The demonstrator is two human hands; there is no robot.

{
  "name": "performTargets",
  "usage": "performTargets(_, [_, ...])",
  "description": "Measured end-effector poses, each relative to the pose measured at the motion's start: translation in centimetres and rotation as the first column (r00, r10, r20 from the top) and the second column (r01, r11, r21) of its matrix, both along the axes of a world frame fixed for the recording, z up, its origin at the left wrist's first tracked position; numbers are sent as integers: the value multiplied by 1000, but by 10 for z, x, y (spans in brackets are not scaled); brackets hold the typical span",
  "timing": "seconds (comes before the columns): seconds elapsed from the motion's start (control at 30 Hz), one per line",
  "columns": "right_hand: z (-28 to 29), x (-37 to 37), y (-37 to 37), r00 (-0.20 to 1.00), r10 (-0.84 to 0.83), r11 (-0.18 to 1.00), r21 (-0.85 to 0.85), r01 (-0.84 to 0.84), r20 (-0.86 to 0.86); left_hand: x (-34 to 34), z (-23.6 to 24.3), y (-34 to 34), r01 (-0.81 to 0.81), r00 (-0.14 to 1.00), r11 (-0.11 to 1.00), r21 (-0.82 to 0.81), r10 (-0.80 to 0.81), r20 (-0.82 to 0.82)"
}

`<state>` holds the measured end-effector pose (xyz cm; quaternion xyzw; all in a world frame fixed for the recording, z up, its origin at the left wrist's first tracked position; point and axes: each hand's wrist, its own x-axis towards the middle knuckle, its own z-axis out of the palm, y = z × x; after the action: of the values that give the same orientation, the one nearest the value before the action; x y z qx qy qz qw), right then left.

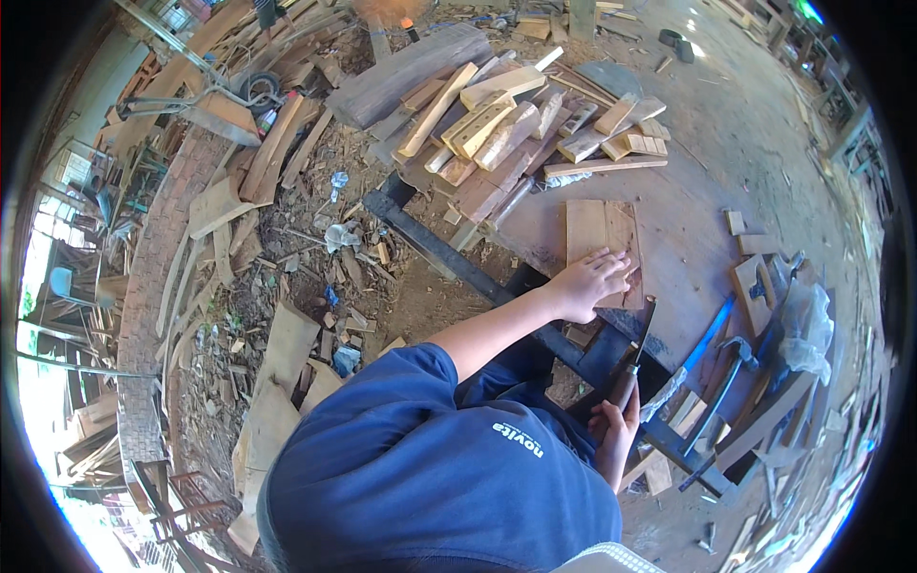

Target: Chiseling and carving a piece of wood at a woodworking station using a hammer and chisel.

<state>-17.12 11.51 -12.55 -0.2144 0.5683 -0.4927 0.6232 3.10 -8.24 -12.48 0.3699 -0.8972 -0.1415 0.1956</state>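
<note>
A flat wooden board lies on the worktable in front of me. My left hand rests on its near part, palm down with the fingers stretched out. Lower and to the right, my right hand is closed around the wooden handle of a chisel. Its dark metal blade points up and away from me, close to the board's near right corner but seemingly apart from it. Part of the handle is hidden in my fingers.
Cut wood blocks are heaped at the table's far left. To the right lie a blue-bladed handsaw, a hammer, a wooden hand plane and a clear plastic bag. Scrap wood litters the ground at left.
</note>
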Motion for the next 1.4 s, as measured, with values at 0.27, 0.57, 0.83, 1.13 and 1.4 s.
performTargets(0.27, [-1,-4,-1,1000,24,999,32,-24,0,-1,0,-2,35,999,999,-17,-35,-6])
performTargets(0.57, [0,0,1,1000,-25,999,38,25,-1,0,0,0,50,999,996,-75,-49,24])
performTargets(0.83, [-3,-2,3,1000,-10,999,36,10,-11,0,2,4,37,999,999,1,-37,-15])
performTargets(1.13, [-4,-2,2,1000,-7,1000,30,7,3,0,6,3,30,999,1000,2,-30,19])
performTargets(1.4, [1,2,4,996,-11,1000,-19,9,-86,-5,-2,3,35,999,999,-28,-35,3])
